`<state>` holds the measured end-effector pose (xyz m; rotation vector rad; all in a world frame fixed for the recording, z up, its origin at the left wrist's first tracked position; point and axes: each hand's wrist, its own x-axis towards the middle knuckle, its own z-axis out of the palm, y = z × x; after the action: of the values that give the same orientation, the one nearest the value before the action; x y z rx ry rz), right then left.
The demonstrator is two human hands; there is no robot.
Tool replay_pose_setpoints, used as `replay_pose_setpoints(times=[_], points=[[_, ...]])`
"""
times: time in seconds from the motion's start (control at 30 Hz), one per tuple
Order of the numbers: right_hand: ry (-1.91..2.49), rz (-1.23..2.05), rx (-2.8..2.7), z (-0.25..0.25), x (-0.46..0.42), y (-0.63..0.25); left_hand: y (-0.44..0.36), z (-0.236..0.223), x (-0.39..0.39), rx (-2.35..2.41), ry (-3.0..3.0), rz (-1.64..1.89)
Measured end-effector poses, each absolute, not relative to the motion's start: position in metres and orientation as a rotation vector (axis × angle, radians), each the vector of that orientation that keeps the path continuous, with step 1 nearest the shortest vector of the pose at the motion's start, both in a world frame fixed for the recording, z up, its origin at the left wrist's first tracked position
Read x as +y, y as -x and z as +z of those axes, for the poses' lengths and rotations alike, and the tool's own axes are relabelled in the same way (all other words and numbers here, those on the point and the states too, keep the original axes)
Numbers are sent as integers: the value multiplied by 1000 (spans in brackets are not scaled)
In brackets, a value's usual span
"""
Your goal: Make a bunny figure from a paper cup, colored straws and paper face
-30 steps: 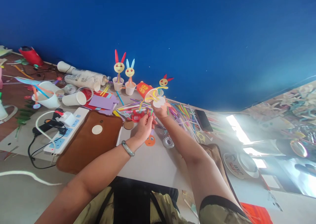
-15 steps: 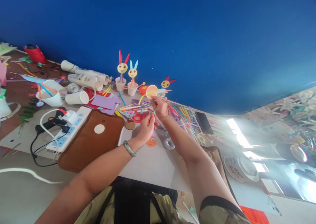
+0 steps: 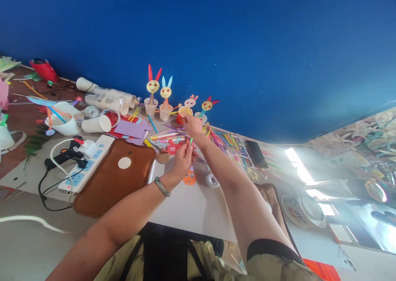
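My right hand (image 3: 193, 125) is closed at the near rim of a red paper cup (image 3: 180, 119); the exact grip is hidden. A yellow stem curves inside this cup, and a pink bunny face (image 3: 189, 102) stands above it. Closer to me, my left hand (image 3: 184, 159) pinches thin green and orange sticks (image 3: 191, 142), upright between thumb and fingers. Below it on the table lie an orange paper face (image 3: 189, 178) and a roll of clear tape (image 3: 212, 179). Bunny figures in white cups (image 3: 151, 107) stand against the wall, to the left and right of the red cup.
A brown padded mat (image 3: 105, 186) and a white power strip (image 3: 89, 165) with cables lie to the left. Many coloured sticks (image 3: 227, 147) are spread to the right, beside a dark phone (image 3: 256, 154). Purple paper (image 3: 131, 128) and stacked cups (image 3: 107, 102) lie farther back.
The red cup was tipped on its side; now it is more upright, and its pink bunny face has swung up. My right hand moved slightly left and away. My left hand stayed almost still.
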<state>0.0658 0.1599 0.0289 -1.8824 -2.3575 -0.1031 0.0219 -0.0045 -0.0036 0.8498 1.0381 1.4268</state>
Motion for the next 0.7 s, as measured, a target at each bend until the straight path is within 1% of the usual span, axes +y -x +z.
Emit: replay_pose_setpoints(times=[0.7], points=[[1910,-59,-2360,30,173,-55,-21,6,-7,1046,-774,1378]])
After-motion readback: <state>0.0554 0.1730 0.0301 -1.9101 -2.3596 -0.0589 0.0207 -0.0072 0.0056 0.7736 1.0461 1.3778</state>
